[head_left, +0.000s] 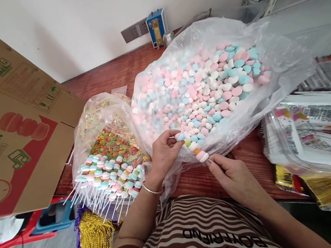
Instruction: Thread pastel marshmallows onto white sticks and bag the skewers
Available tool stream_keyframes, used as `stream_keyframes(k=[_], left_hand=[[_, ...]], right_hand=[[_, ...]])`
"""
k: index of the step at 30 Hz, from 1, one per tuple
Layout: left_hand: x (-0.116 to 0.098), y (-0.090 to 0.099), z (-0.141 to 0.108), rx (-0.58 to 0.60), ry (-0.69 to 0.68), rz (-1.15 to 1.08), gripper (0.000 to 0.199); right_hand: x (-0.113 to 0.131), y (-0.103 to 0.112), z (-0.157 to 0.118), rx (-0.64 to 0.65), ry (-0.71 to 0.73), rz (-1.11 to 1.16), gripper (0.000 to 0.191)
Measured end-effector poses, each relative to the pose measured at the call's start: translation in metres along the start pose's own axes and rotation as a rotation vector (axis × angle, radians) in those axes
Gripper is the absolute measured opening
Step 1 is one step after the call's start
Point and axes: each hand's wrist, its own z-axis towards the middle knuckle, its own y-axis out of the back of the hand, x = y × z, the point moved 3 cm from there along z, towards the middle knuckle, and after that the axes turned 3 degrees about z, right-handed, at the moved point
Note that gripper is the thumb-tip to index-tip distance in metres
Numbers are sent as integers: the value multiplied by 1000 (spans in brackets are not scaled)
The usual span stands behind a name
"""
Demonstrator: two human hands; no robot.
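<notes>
My left hand (164, 153) is closed in a pinch on a blue-and-white marshmallow (179, 137) at the top end of a skewer. My right hand (232, 173) pinches the bottom end of that marshmallow skewer (202, 156), which carries a pink-and-white marshmallow and small coloured rings; its stick is mostly hidden by my fingers. Just beyond both hands lies a big clear bag (281, 56) of loose pink, white and blue marshmallows (212, 98). To the left, several threaded skewers (107, 175) lie on a clear bag of coloured ring cereal (114, 143), white sticks pointing towards me.
A large cardboard box (27, 88) stands at the left. Printed packets (317, 114) and plastic sleeves lie at the right on the brown table (129, 66). Against the wall is a blue device (157, 27). Gold bead strings (94, 247) hang below the table's left front.
</notes>
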Motion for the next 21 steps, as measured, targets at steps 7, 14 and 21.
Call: stream_keyframes(k=[7,14,21], left_hand=[[7,-6,-8,-23,-124,87,32],[8,-12,-10,-40,-141,86,31],[-9,-19,-20,-19,-182,-150,27]], right_hand=[[5,-4,0,-30,-10,34,34],[8,-11,-2,-99,30,29,32],[0,-23,0,-161,98,-31,29]])
